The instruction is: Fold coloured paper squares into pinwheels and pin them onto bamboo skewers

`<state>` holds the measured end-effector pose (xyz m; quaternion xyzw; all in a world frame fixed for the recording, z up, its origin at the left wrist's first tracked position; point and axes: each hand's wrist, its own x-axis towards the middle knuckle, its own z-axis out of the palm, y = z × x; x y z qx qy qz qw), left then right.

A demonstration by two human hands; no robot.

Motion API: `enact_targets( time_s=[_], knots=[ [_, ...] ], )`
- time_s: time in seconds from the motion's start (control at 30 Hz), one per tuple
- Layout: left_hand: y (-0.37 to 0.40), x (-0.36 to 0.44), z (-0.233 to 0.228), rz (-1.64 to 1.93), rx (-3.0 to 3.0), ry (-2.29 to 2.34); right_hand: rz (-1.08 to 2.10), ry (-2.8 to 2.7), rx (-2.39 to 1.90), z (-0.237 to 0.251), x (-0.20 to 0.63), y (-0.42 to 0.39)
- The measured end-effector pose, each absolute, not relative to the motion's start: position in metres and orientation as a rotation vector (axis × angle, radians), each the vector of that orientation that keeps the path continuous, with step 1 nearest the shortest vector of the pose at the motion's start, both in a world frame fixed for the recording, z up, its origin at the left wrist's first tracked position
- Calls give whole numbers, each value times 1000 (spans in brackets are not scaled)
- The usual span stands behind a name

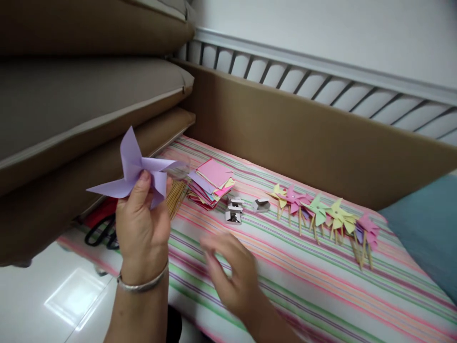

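Observation:
A purple paper pinwheel (133, 164) with folded blades is pinched in my left hand (144, 224), the thumb pressed on its centre. My right hand (233, 276) hovers over the striped cloth, below the small open boxes (233, 212); motion smears its fingertips, so I cannot tell if anything small is between them. Dark little pieces show inside one box, and another white box (262, 205) lies to its right. Behind them sits a stack of coloured paper squares (214, 176). Beside my left hand is a bundle of thin wooden sticks (176, 197), partly hidden by it.
Several pinwheels on sticks (317, 209) lie in a row at right. Black-handled scissors (102, 233) rest near the cloth's left edge. Stacked brown cushions (89, 105) rise at left, a brown panel (303, 133) stands behind, and a teal cushion (428, 224) is at right.

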<state>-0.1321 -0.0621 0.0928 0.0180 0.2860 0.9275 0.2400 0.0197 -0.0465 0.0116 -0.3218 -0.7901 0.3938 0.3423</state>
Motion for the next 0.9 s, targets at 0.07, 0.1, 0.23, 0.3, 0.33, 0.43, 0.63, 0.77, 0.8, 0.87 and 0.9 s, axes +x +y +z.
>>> enact_targets(
  time_s=[0.07,0.1,0.23,0.3,0.33,0.43,0.63,0.77,0.8,0.87,0.9],
  knots=[
    [-62,-135,92,2513,34,764,877,-2297,-889,-8,-14,-25],
    [-61,-137,91,2486,26,760,754,-2450,-937,-18,-31,-14],
    [-58,-144,88,2387,29,760,451,-2764,-1038,-48,-87,18],
    [-58,-146,88,2362,9,767,448,-2766,-1021,-54,-100,27],
    [-58,-146,89,2353,-6,769,455,-2767,-1004,-56,-103,29],
    [-58,-144,89,2340,23,781,506,-2775,-923,-53,-100,30],
    [-58,-138,84,2257,243,801,676,-2734,-693,-23,-72,16],
    [-53,-131,78,2103,370,696,759,-2577,-570,0,-18,-12],
    [-51,-127,76,2034,413,660,830,-2409,-586,4,3,-19],
    [-46,-115,71,1879,537,599,984,-2010,-741,10,48,-29],
    [-43,-107,67,1797,622,575,1076,-1824,-841,12,71,-32]
  ],
)
